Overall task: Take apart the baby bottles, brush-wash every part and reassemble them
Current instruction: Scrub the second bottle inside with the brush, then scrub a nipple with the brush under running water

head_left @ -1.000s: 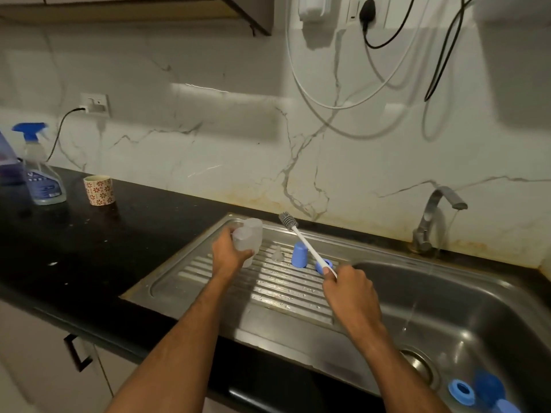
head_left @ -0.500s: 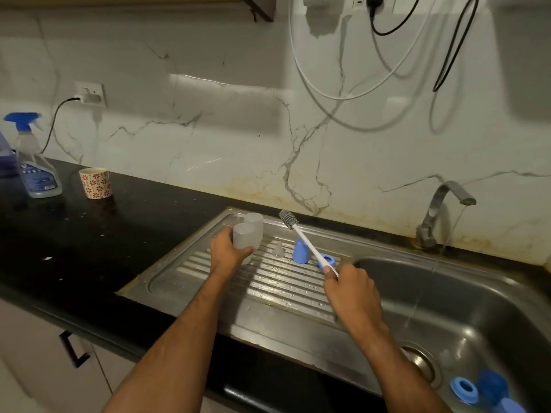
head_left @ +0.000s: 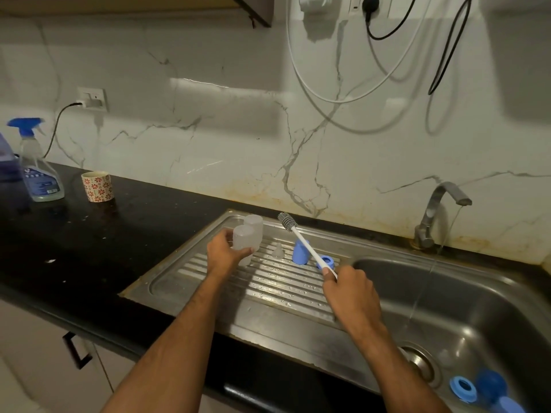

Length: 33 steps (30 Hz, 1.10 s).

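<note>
Left hand (head_left: pixel 226 251) over the ribbed drainboard (head_left: pixel 238 281), fingers and thumb curled round a frosted, clear bottle body (head_left: pixel 243 241), held upside down, base uppermost. Second frosted bottle body (head_left: pixel 255 226) just behind, touching or nearly touching the held one; cannot tell which. Right hand (head_left: pixel 351 293) at the inner edge of the sink basin (head_left: pixel 477 308), fist wrapped round the lower end of a white-handled bottle brush (head_left: pixel 304 245). Brush angled up and to the left, grey bristle head (head_left: pixel 286 221) raised above the drainboard near the back rim, apart from both bottle bodies.

On the drainboard between the hands: small clear teat (head_left: pixel 278 251), upright; blue cap (head_left: pixel 300 252) standing beside it, partly crossed by the brush handle; blue screw ring (head_left: pixel 326 261) lying flat just above the right hand's knuckles.

Thin stream of water falling from the tap (head_left: pixel 438 210) into the basin. Near the drain (head_left: pixel 420 365), another blue ring (head_left: pixel 463 389) and further blue pieces (head_left: pixel 492 386), partly cut off by the frame edge.

On the black counter (head_left: pixel 89 248) at far left, spray bottle (head_left: pixel 37 168) with a blue trigger and patterned cup (head_left: pixel 97 186), well apart from the sink.
</note>
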Motion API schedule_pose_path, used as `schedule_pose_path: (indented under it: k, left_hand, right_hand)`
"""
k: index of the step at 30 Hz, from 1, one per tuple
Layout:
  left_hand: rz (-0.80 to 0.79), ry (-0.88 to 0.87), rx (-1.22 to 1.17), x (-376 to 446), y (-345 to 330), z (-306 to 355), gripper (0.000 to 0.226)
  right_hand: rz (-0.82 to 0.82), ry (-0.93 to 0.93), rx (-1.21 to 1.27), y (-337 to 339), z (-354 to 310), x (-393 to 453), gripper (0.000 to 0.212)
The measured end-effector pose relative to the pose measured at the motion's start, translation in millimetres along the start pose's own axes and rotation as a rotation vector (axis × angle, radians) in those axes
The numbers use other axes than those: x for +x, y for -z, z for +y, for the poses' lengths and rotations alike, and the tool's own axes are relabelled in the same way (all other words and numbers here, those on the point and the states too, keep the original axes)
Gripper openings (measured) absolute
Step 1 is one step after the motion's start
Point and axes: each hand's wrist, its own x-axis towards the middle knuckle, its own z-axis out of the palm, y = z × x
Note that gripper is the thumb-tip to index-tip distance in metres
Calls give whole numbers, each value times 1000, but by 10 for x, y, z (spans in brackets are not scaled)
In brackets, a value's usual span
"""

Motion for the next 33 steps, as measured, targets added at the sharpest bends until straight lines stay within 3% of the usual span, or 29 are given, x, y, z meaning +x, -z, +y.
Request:
schedule_pose_path:
  k: [10,19,27,33]
  left_hand:
    - [48,37,-19,-76,136,73,63]
    - [116,15,-20,-413,141,256,53]
    - [-7,-155,163,-884,-450,529,53]
    - [-192,-285,257,-1211,-1192,886,52]
  right_hand:
    - [39,8,-2,132,-17,-90,31]
    - [56,12,39,346,102,-259,35]
    - [87,-70,-13,686,523,-426,33]
    - [160,-151,-71,1046,1083,-468,37]
